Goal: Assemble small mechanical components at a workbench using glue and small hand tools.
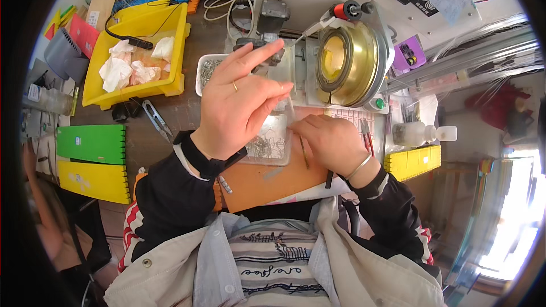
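Observation:
My left hand [242, 99] is raised over the middle of the bench, thumb and index fingertip pinched together, the other fingers stretched away. What the pinch holds, if anything, is too small to make out. Lower and to the right, my right hand [331, 141] has its fingertips pressed together at the right edge of a clear plastic tray [277, 163]; anything between them is hidden. Small bent metal wire pieces [263, 149] lie in that tray. Behind my left hand stands a white tray [199, 82] of small metal parts. A thin, dark stick-like tool [305, 152] lies beside my right hand.
A machine with a round brass-coloured drum [348, 68] stands at the back. Red-handled pliers [367, 135] and a white bottle [414, 133] are right. At left are a yellow bin [177, 79] with crumpled tissue, snips [156, 119] and green [91, 143] and yellow [94, 181] notched boards.

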A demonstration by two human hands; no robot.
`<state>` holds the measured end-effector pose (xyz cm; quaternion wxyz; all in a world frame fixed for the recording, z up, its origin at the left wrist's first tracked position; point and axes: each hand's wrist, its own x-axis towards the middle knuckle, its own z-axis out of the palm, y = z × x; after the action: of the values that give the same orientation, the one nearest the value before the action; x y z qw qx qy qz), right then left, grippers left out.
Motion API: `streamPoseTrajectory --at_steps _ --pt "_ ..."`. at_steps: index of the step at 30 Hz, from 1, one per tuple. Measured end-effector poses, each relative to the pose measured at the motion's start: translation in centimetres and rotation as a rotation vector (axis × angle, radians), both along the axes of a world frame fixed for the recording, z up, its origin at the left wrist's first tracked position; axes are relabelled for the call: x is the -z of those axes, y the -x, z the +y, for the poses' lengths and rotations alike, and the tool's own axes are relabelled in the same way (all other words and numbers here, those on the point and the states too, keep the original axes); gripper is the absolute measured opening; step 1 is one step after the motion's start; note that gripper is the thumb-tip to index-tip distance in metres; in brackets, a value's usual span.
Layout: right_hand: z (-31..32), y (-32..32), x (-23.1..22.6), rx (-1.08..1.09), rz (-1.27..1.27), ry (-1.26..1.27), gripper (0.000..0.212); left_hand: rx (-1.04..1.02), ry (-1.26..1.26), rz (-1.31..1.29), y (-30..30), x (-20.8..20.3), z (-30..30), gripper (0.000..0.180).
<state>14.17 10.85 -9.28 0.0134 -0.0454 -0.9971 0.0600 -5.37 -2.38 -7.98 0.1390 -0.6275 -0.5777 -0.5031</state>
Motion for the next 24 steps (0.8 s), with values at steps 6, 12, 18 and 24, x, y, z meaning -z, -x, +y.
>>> streamPoseTrajectory --at_steps 6,12,18,24 --pt "-0.3 -0.3 -0.2 -0.040 0.268 0.232 0.030 -0.016 0.015 0.043 0.0 0.6 0.1 0.013" --pt "-2.1 0.5 -0.4 0.096 0.501 0.375 0.023 -0.051 0.016 0.099 -0.2 0.8 0.1 0.013" --pt "-1.7 0.0 -0.8 0.155 0.410 0.466 0.027 -0.059 0.015 0.094 -0.5 0.0 0.6 0.011" --pt "-2.5 -0.1 -0.6 0.188 0.396 0.528 0.027 -0.075 0.035 0.084 -0.3 0.5 0.6 0.010"
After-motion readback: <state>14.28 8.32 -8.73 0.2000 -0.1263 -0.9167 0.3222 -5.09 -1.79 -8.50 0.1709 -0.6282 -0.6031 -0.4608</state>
